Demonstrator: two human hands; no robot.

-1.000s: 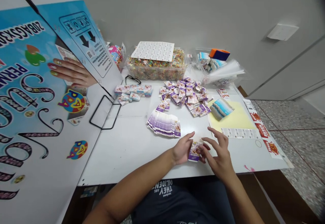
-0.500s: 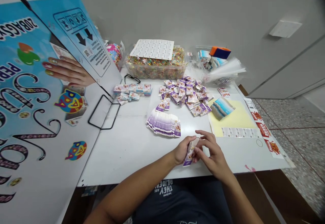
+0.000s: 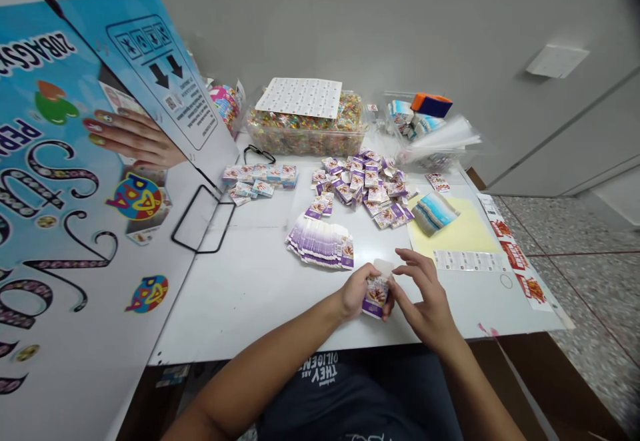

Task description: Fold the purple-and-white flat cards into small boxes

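My left hand (image 3: 356,291) is closed around a small purple-and-white printed box (image 3: 375,296), its printed face turned up toward me and its pale top flap standing up. Beside it, my right hand (image 3: 425,297) has its fingers apart, with thumb and fingertips at the box's upper right edge; I cannot tell whether they press on it. Just beyond my hands lies a fanned stack of flat purple-and-white cartons (image 3: 320,242). Behind that is a loose heap of purple boxes (image 3: 367,184).
A large printed carton (image 3: 100,181) walls off the left side. At the back stand a tub of colourful pieces (image 3: 307,137) and a bin (image 3: 433,151) with plastic bags. Blue boxes (image 3: 260,177) lie back left. A blue-grey bundle (image 3: 434,213) rests on yellow paper (image 3: 470,227) at right.
The box has turned from edge-on to face-up in my left hand, and its top flap now shows. My right hand has shifted slightly right, fingers still apart.
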